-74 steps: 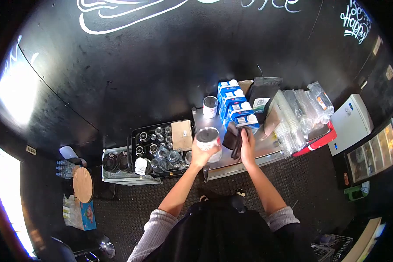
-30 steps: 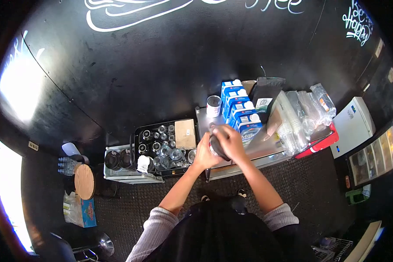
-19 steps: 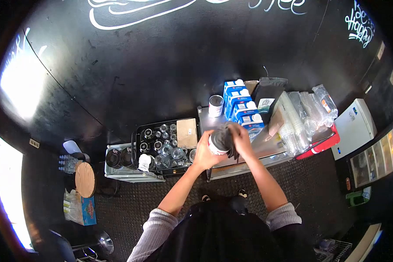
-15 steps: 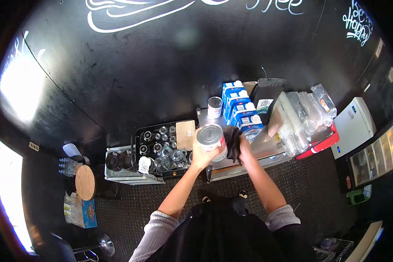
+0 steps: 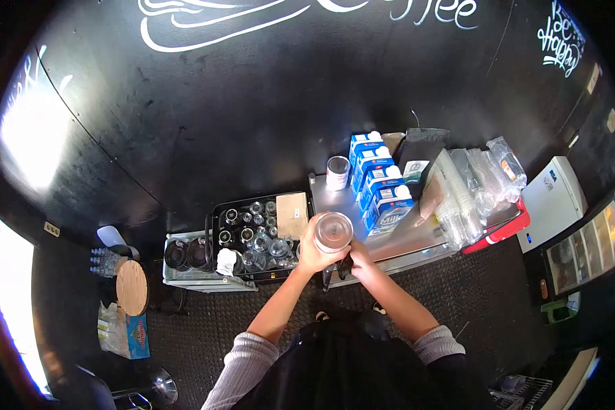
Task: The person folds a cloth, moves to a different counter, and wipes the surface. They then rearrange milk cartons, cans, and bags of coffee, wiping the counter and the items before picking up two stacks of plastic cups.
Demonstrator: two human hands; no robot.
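You have the tin can (image 5: pixel 333 232) in your left hand (image 5: pixel 311 255), fingers wrapped round its side, held up by the steel desk (image 5: pixel 417 234). From it, another can (image 5: pixel 337 173) stands at twelve o'clock, blue milk cartons (image 5: pixel 382 183) between one and two, glass jars (image 5: pixel 260 240) at nine. Your right hand (image 5: pixel 362 262), at five, seems closed on a dark cloth (image 5: pixel 346 266), mostly hidden. A slack left grip or hard tug on the cloth could twist the can loose and drop it; swinging toward two could topple cartons. One flat end faces your camera, the long axis running nearly along your sightline.
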